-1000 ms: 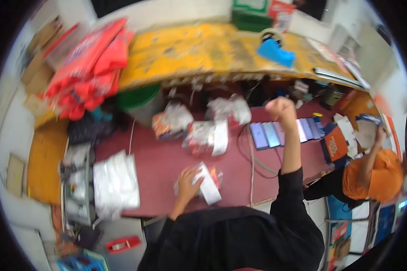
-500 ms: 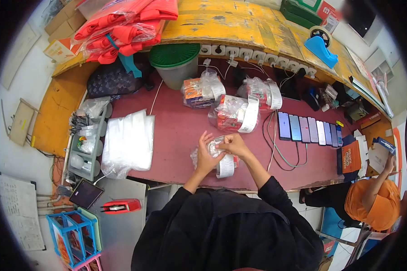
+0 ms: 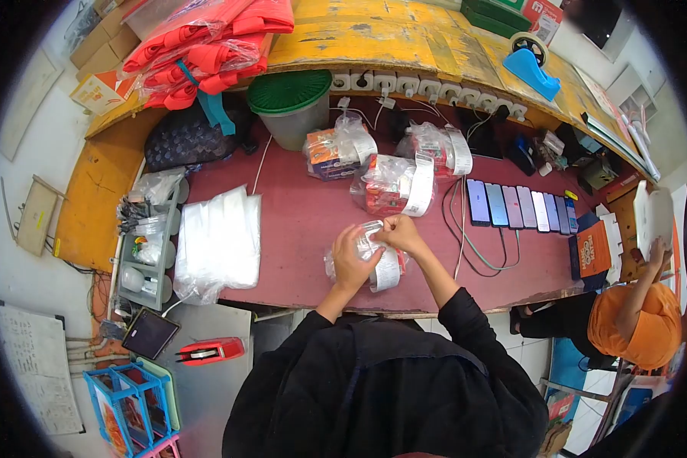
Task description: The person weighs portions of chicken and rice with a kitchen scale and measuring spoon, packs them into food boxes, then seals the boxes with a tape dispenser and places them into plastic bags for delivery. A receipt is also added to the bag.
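My left hand (image 3: 351, 259) is curled round a small clear plastic piece (image 3: 369, 238), whose exact kind I cannot make out. Thumb and fingers of my right hand (image 3: 402, 234) pinch the same piece at its right side. Just under both hands lies a plastic-wrapped package with a white printed label (image 3: 387, 273), partly covered by them. Beyond it on the red-brown table (image 3: 298, 221) sits a bagged red box (image 3: 383, 185) with a long white label. Two more bagged boxes stand farther back, an orange one (image 3: 330, 146) and a red one (image 3: 427, 149).
A stack of clear plastic bags (image 3: 220, 240) lies left, beside a grey organizer (image 3: 146, 248). Several phones (image 3: 511, 206) with cables stand in a row at right. A green-lidded bin (image 3: 288, 95) is behind. A person in orange (image 3: 637, 324) holds a white box (image 3: 653, 217).
Both my hands stay at the clear plastic piece, which now stands out more between them. The person at right has turned a box so its white side shows.
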